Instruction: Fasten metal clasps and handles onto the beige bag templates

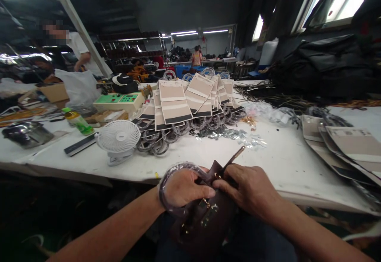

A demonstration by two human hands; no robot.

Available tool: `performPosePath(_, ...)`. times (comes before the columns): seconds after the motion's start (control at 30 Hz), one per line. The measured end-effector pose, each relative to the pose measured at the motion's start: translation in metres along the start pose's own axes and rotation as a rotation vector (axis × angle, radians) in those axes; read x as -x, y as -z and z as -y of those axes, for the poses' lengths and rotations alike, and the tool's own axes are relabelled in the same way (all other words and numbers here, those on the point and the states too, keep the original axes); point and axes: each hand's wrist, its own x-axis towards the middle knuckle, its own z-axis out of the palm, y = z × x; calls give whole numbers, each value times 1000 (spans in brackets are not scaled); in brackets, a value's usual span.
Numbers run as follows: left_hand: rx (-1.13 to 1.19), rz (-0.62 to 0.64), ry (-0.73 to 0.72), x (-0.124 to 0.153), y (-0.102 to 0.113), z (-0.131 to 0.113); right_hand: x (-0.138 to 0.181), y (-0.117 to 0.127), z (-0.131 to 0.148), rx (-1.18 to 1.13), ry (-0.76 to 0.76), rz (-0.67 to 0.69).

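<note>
Closely, both hands grasp one dark brown bag (214,230), which sits at six o'clock, low over the lap. The left hand (183,186) reaches through a plastic-wrapped handle (163,188) and grips the bag's top with its thumb laid over it. The right hand (253,186) pinches the upper edge, fingers curled beside one slim dark strip (235,157) with a brassy end; whether it holds that strip too, I cannot tell.

Probably the bag is light and supple, its edge folding readily, so a pinch at the top rim suits it. The handle looks stiffer, and its wrapping is likely slippery; the small gold clasp (207,204) could scratch or snag.

Outward from the hands, dark glossy scraps (214,132) lie at twelve o'clock and gold bits (249,121) at one, both too many to count. At eleven rises a pile of beige-faced panels (175,103), a dozen or so showing, among wrapped handles. Between two and three o'clock lie at least three more panels (351,141). Toward ten stand one white fan (119,135), one bottle (79,123) and one control box (120,101); just above nine, one metal pot (28,133). Two people show clearly beyond: one at ten (81,54), one at twelve (197,58).
</note>
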Motion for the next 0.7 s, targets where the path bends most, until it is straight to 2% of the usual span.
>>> performPosePath(0.13, -135, -67, 12, 6, -8, -2, 1, 5, 0, -119, 66, 78)
performPosePath(0.23, -132, -114, 10, 10, -15, 5, 2, 6, 0, -223, 42, 134)
performPosePath(0.33, -137, -108, -3, 12, -19, 7, 5, 4, -1, -345, 16, 148)
performPosePath(0.43, -135, -110, -37, 11, -21, 1, 8, 2, -2, -389, 62, 97)
performPosePath(0.7, -138, -80, -120, 10, -27, -6, 17, -10, 1, -305, 102, -134)
